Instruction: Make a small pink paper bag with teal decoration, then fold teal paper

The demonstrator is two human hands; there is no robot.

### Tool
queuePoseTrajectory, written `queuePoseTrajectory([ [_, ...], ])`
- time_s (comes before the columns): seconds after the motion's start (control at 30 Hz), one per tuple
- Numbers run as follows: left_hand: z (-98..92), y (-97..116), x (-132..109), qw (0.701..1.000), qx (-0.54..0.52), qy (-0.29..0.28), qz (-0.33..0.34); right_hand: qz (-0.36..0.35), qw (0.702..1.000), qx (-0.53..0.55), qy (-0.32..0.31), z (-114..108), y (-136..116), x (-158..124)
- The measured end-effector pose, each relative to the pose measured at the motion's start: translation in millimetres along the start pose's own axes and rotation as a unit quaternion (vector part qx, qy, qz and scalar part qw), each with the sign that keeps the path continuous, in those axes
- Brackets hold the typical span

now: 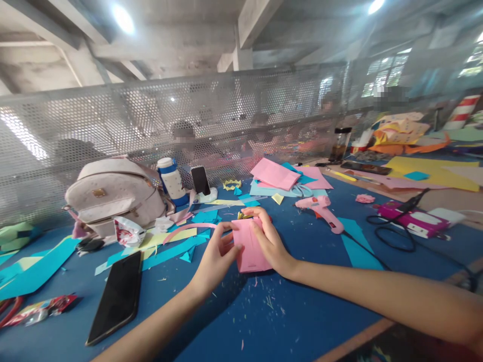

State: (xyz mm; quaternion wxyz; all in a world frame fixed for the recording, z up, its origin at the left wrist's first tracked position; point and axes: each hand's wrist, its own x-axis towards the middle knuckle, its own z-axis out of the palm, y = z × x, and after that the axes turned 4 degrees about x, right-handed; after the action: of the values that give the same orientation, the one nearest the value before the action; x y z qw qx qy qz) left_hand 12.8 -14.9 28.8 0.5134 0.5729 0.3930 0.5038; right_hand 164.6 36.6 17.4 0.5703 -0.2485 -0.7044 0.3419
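A small pink paper bag [252, 254] stands in front of me on the blue table. My left hand [221, 250] pinches its left edge between thumb and fingers. My right hand [269, 241] is closed round its right side, with the fingers over the upper part. Left of the bag, a curved pink paper strip [188, 227] reaches to my left fingers; whether it joins the bag I cannot tell. Something yellow [246, 214] shows behind the bag, mostly hidden by my right fingers. A pink hot glue gun [320, 211] lies to the right on its cord.
A phone [116, 296] lies at front left, near blue and yellow paper scraps [169, 251]. Behind them stand a backpack [113, 191] and a water bottle [171, 181]. A magenta power strip [411, 218] with black cables sits right. Pink sheets [277, 173] lie before a perforated metal screen [222, 110].
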Motion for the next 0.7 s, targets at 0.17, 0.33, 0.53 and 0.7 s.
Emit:
queuePoseTrajectory([
  [0.17, 7.1, 3, -5, 0.993, -0.101, 0.011, -0.066, 0.015, 1.0, 0.0, 0.011, -1, 0, 0],
  [0.33, 9.3, 9, -7, 0.99, -0.111, -0.039, -0.075, 0.005, 1.0, -0.01, 0.001, -2, -2, -1],
  [0.53, 8.7, 5, -8, 0.988, -0.118, -0.019, -0.095, -0.005, 1.0, -0.029, -0.009, -1, -1, -1],
  [0.7, 0.5, -4, -2, 0.982, -0.156, -0.012, -0.106, 0.024, 0.998, 0.025, -0.046, -7, -1, 4],
])
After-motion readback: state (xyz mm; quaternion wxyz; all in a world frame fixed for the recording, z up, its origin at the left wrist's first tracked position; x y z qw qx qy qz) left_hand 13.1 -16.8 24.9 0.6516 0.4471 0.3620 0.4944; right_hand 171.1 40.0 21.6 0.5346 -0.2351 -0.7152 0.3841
